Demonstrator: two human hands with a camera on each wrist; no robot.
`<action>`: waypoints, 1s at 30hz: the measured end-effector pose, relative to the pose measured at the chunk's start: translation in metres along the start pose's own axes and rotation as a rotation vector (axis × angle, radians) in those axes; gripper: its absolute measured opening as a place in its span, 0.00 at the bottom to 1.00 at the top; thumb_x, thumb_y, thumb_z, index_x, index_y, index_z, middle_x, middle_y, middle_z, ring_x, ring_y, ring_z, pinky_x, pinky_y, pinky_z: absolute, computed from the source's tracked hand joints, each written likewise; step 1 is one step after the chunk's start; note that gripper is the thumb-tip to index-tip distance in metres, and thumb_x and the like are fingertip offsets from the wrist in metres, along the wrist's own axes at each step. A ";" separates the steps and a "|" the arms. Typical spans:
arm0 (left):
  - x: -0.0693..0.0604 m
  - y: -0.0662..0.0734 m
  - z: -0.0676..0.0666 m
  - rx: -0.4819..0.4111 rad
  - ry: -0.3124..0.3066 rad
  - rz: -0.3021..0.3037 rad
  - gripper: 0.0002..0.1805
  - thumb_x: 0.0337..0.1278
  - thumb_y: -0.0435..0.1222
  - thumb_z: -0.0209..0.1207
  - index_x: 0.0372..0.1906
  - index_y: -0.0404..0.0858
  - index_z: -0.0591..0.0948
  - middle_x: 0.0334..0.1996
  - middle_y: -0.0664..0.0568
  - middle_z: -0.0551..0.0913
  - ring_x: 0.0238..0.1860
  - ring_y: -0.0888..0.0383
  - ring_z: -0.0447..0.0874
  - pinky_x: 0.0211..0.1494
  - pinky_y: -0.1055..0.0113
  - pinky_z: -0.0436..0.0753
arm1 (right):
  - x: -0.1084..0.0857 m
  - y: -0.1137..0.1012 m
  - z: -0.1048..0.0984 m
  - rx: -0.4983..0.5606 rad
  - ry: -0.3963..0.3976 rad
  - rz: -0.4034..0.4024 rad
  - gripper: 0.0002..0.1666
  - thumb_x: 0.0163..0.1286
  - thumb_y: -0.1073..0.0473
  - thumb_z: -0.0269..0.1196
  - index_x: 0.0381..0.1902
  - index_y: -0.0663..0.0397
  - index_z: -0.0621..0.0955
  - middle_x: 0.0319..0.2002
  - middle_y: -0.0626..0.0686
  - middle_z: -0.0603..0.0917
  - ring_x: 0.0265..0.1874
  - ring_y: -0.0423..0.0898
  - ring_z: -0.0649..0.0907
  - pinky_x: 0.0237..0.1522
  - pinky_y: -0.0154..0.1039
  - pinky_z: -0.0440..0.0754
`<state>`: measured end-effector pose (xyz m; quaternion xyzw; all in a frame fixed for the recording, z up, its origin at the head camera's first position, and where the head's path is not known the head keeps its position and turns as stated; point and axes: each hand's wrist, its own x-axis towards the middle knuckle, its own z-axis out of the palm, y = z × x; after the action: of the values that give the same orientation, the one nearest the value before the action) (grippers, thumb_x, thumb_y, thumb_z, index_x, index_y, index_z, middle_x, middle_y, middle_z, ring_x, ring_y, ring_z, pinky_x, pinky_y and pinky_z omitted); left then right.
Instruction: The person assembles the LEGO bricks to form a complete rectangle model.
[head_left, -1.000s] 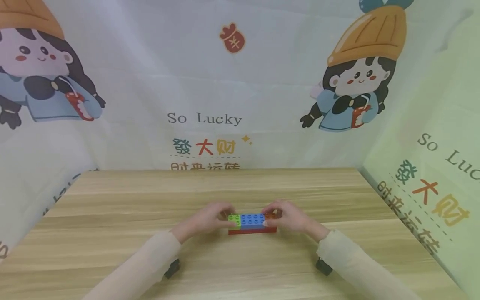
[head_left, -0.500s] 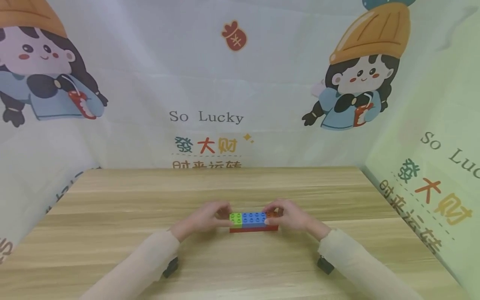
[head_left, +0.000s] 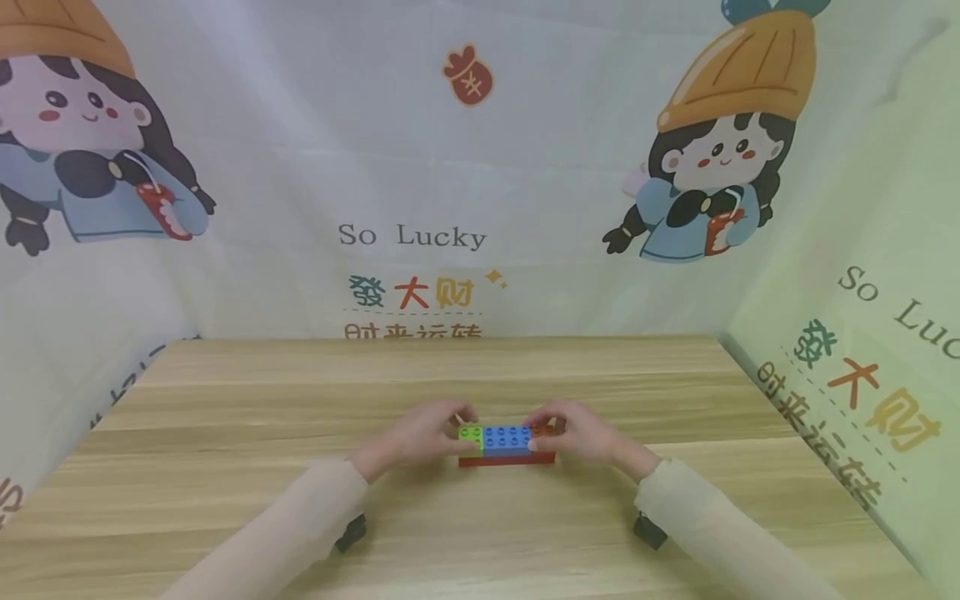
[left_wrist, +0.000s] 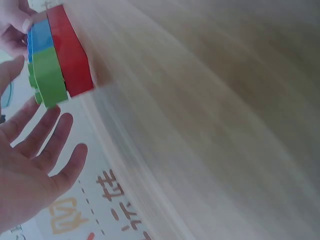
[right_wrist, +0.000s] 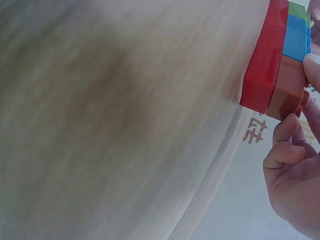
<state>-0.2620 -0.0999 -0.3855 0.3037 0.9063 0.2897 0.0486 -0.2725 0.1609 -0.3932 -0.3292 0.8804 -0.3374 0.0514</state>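
Mid-table, a low row of toy building bricks stands on the wood. Red bricks [head_left: 506, 459] form its bottom layer, with a seam visible in the right wrist view. On top sit a green brick [left_wrist: 49, 80] at the left, a blue brick [head_left: 506, 437] in the middle and a brown brick [right_wrist: 289, 82] at the right. My right hand [head_left: 585, 433] pinches the brown brick's end, thumb in front near the blue brick, fingers behind. My left hand [head_left: 423, 432] is around the green end with fingers spread; in the left wrist view thumb and fingertips look slightly apart from it.
The wooden table [head_left: 480, 533] runs back to a white printed cloth [head_left: 300, 192], which also rises at both sides. A dark wrist device [head_left: 350, 533] shows under the left sleeve, another device [head_left: 649, 531] under the right.
My left hand drew back slightly to the left half a second ago and is now nearer the green brick again. The right hand keeps its hold; the bricks look unmoved.
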 end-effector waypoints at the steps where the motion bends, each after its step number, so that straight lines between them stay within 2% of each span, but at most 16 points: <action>1: 0.002 0.002 0.001 0.011 0.008 0.005 0.20 0.45 0.45 0.63 0.42 0.39 0.75 0.39 0.53 0.76 0.41 0.57 0.73 0.43 0.64 0.72 | 0.000 0.000 0.000 -0.001 0.001 -0.005 0.18 0.55 0.52 0.64 0.43 0.53 0.79 0.36 0.44 0.78 0.28 0.41 0.72 0.29 0.36 0.72; 4: 0.006 0.006 0.005 0.049 0.027 0.031 0.16 0.44 0.42 0.63 0.38 0.38 0.75 0.37 0.52 0.76 0.40 0.56 0.73 0.43 0.63 0.72 | 0.000 0.000 0.000 -0.002 0.001 -0.013 0.18 0.55 0.53 0.64 0.43 0.53 0.79 0.36 0.44 0.78 0.28 0.41 0.72 0.29 0.35 0.72; 8: 0.007 0.007 0.008 0.051 0.034 0.043 0.14 0.43 0.39 0.64 0.35 0.38 0.75 0.34 0.52 0.75 0.38 0.56 0.73 0.42 0.64 0.72 | 0.000 0.000 0.000 0.007 -0.013 -0.007 0.18 0.56 0.52 0.64 0.43 0.54 0.79 0.36 0.45 0.77 0.28 0.41 0.72 0.29 0.35 0.72; 20: 0.010 0.006 0.011 -0.013 0.031 0.003 0.15 0.43 0.40 0.64 0.36 0.38 0.75 0.34 0.54 0.75 0.38 0.59 0.72 0.42 0.65 0.73 | -0.001 0.000 -0.003 0.025 -0.013 -0.002 0.19 0.56 0.53 0.64 0.44 0.55 0.78 0.37 0.46 0.77 0.28 0.42 0.72 0.29 0.36 0.72; 30: 0.006 0.006 0.009 -0.013 0.022 0.045 0.15 0.45 0.39 0.63 0.37 0.38 0.75 0.33 0.54 0.75 0.36 0.60 0.73 0.39 0.67 0.73 | -0.001 0.002 -0.001 -0.003 0.001 -0.023 0.19 0.56 0.52 0.64 0.44 0.54 0.79 0.38 0.45 0.78 0.30 0.41 0.73 0.32 0.35 0.72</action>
<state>-0.2617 -0.0882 -0.3891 0.3205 0.8979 0.2998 0.0342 -0.2732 0.1626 -0.3941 -0.3392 0.8772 -0.3367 0.0467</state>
